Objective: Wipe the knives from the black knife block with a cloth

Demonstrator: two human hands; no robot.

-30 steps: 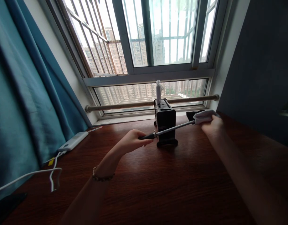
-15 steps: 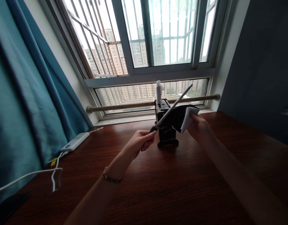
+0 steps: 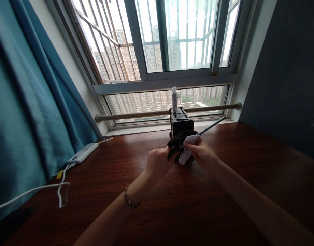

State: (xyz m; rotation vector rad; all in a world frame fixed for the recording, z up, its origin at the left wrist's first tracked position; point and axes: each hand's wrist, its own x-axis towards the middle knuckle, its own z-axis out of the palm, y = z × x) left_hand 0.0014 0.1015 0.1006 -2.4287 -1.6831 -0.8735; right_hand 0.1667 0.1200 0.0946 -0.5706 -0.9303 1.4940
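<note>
My left hand [image 3: 158,163] is closed round the dark handle of a long thin metal rod [image 3: 210,126], which slants up to the right. My right hand [image 3: 201,152] is closed on a dark cloth with a white part [image 3: 185,145], wrapped round the rod close to its handle. Both hands are together above the dark wooden table [image 3: 198,201]. Just behind them stands a dark box-shaped holder [image 3: 180,123] with a white piece [image 3: 174,99] sticking out of its top.
A white power bank [image 3: 82,153] with a white cable [image 3: 39,190] lies at the table's left edge by a teal curtain [image 3: 26,102]. A metal rail [image 3: 146,113] and a barred window [image 3: 167,44] run along the back. A dark wall [image 3: 287,68] stands on the right.
My right hand slid the cloth from the rod's tip down to its handle end. The rod swung up, then came back down to a lower slant. My left hand moved right.
</note>
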